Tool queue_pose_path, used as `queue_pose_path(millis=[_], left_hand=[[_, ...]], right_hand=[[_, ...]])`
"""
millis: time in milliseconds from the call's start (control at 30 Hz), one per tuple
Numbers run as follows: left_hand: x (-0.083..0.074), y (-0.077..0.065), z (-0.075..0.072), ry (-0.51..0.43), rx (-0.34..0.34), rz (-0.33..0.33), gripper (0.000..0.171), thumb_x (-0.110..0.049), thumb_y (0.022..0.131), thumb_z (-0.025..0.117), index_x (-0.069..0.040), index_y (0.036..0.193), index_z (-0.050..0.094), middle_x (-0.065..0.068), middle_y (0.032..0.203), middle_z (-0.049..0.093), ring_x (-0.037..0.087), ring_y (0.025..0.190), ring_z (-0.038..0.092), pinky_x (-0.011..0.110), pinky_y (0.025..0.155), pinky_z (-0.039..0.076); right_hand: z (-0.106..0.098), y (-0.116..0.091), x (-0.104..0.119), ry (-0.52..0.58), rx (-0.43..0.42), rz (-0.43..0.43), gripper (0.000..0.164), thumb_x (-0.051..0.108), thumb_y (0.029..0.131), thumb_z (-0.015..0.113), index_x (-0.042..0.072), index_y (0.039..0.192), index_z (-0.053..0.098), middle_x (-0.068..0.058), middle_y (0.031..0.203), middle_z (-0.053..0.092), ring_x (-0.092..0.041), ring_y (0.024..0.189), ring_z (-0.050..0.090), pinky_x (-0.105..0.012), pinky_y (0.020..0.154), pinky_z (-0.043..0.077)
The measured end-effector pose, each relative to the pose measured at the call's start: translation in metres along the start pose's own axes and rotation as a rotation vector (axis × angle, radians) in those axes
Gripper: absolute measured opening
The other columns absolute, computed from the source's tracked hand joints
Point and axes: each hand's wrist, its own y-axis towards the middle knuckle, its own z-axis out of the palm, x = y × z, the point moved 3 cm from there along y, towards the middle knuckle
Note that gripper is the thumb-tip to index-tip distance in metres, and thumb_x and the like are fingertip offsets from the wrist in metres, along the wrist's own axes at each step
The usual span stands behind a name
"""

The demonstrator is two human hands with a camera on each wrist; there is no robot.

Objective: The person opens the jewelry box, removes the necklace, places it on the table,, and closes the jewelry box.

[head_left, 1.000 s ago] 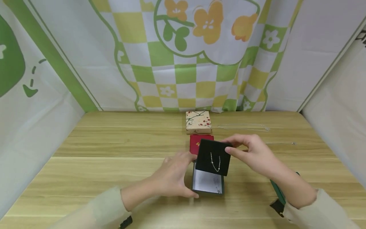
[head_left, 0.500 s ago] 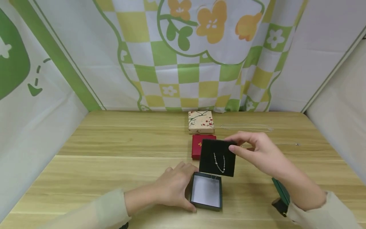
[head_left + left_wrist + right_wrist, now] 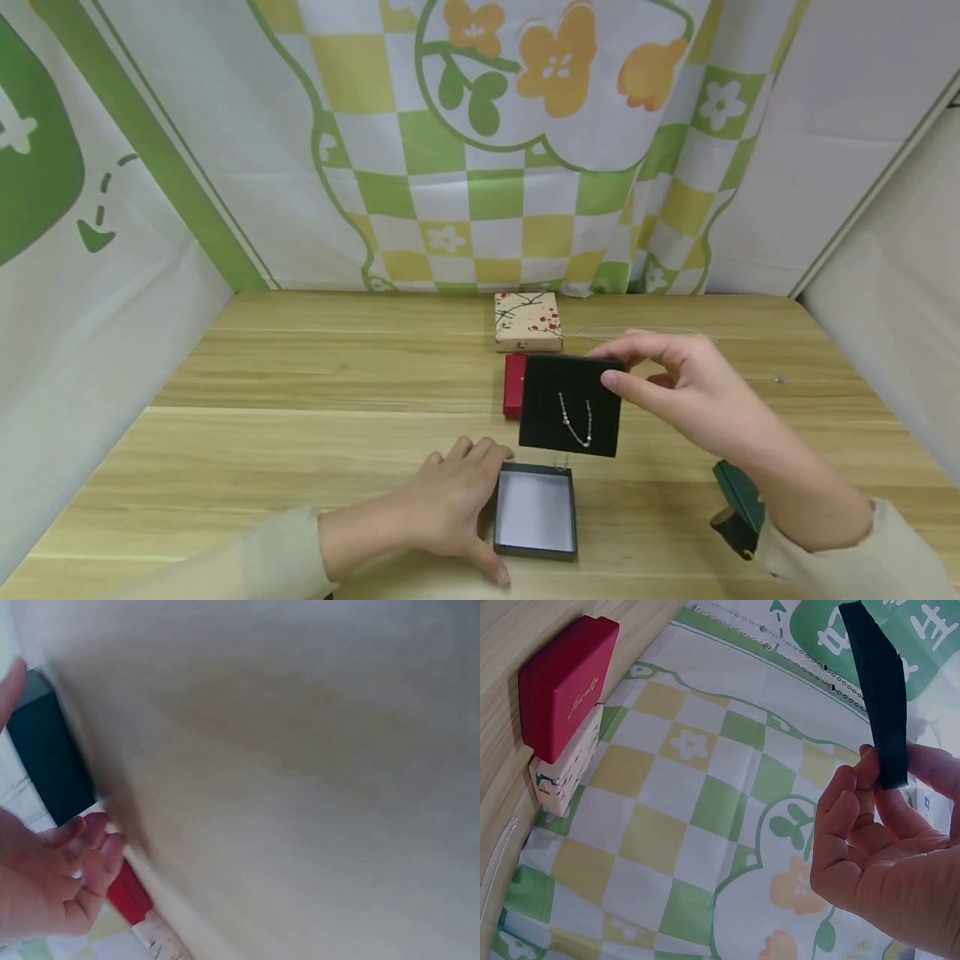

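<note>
My right hand (image 3: 693, 387) pinches a black square jewelry pad (image 3: 543, 408) by its upper right corner, above the table. A silver chain (image 3: 566, 429) with small beads loops across the pad's face, and more of it dangles below the lower edge. In the right wrist view the pad (image 3: 881, 697) shows edge-on between thumb and fingers, with two chain strands (image 3: 795, 664) trailing from it. Below sits a dark green box base (image 3: 534, 512) with a white inside. My left hand (image 3: 453, 504) lies along its left side, thumb and fingers spread around that side.
Behind the pad, a red box (image 3: 513, 385) is partly hidden, with a floral-patterned box (image 3: 527, 322) beyond it. Thin chains (image 3: 600, 333) lie on the table (image 3: 300, 375) at the back right. A green case (image 3: 738, 500) stands beside the right forearm.
The pad has come up and away from the box base. The box base has shifted toward the front edge and slightly left. My left hand has moved down and its thumb has loosened from the box.
</note>
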Motion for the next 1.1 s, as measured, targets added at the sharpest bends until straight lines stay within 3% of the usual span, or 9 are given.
queue_pose_path(millis=[100,200,367,433,533,767,933,1033,1100], left_hand=[[0.002,-0.004,-0.012,-0.116,0.011,-0.014,0.119,-0.067,0.057,0.086,-0.012,0.15,0.035,0.001,0.141,0.05,0.02,0.119,0.044,0.04,0.082,0.039],[0.005,-0.005,-0.032,-0.362,-0.043,0.016,0.095,-0.054,0.072,0.084,-0.015,0.148,0.041,0.002,0.137,0.056,0.023,0.12,0.049,0.047,0.088,0.042],[0.004,-0.005,-0.064,-0.719,-0.174,0.112,0.045,-0.032,0.093,0.069,-0.016,0.134,0.058,0.001,0.118,0.067,0.02,0.109,0.059,0.035,0.08,0.05],[0.002,-0.005,-0.07,-0.812,-0.204,0.116,0.038,-0.028,0.096,0.065,-0.012,0.131,0.061,0.004,0.116,0.068,0.018,0.108,0.061,0.029,0.081,0.052],[0.0,-0.003,-0.071,-0.925,-0.234,0.107,0.036,-0.024,0.097,0.065,-0.005,0.128,0.063,0.01,0.115,0.069,0.017,0.108,0.062,0.031,0.091,0.052],[-0.003,0.005,-0.067,-1.019,-0.232,0.082,0.034,-0.019,0.094,0.068,0.001,0.121,0.067,0.013,0.11,0.07,0.013,0.098,0.065,0.028,0.091,0.053],[-0.004,0.01,-0.063,-1.03,-0.223,0.002,0.035,-0.021,0.094,0.068,0.001,0.122,0.066,0.01,0.105,0.071,0.011,0.088,0.065,0.027,0.077,0.052],[-0.005,0.013,-0.062,-1.04,-0.223,-0.029,0.036,-0.02,0.094,0.068,0.002,0.122,0.065,0.011,0.104,0.071,0.012,0.085,0.064,0.026,0.07,0.05],[-0.006,0.014,-0.062,-1.049,-0.225,-0.037,0.037,-0.019,0.094,0.067,0.004,0.123,0.064,0.014,0.107,0.071,0.012,0.085,0.064,0.026,0.069,0.05]], right_hand=[[0.0,0.001,0.002,0.007,0.002,-0.009,0.024,0.015,0.097,0.064,0.012,0.12,0.071,-0.007,0.126,0.066,-0.008,0.101,0.055,-0.024,0.063,0.048],[0.0,0.001,0.002,0.008,-0.001,-0.011,0.024,0.014,0.097,0.064,0.012,0.12,0.071,-0.008,0.126,0.066,-0.008,0.101,0.055,-0.025,0.062,0.047],[0.0,0.001,0.003,0.016,-0.008,-0.013,0.024,0.014,0.096,0.064,0.011,0.119,0.071,-0.008,0.125,0.067,-0.008,0.1,0.055,-0.025,0.06,0.047],[0.002,0.002,0.003,0.029,-0.005,-0.011,0.024,0.014,0.096,0.065,0.011,0.119,0.071,-0.008,0.123,0.067,-0.008,0.099,0.055,-0.026,0.056,0.045],[0.005,0.003,0.002,0.057,0.006,-0.013,0.023,0.013,0.096,0.064,0.01,0.118,0.071,-0.008,0.118,0.069,-0.009,0.098,0.055,-0.026,0.052,0.042],[0.013,0.004,-0.001,0.062,0.0,-0.026,0.023,0.014,0.096,0.065,0.011,0.118,0.071,-0.008,0.117,0.07,-0.007,0.096,0.057,-0.026,0.051,0.043],[0.018,0.002,-0.001,0.032,-0.051,-0.059,0.025,0.011,0.095,0.066,0.01,0.12,0.069,-0.008,0.109,0.069,-0.008,0.091,0.057,-0.024,0.057,0.049],[0.02,-0.001,0.0,-0.057,-0.122,-0.14,0.031,0.009,0.091,0.07,0.013,0.122,0.066,0.0,0.112,0.065,-0.008,0.096,0.054,-0.025,0.068,0.052],[0.022,-0.005,0.002,-0.142,-0.17,-0.256,0.032,0.012,0.089,0.074,0.015,0.12,0.065,0.001,0.116,0.06,-0.01,0.104,0.05,-0.026,0.079,0.048]])
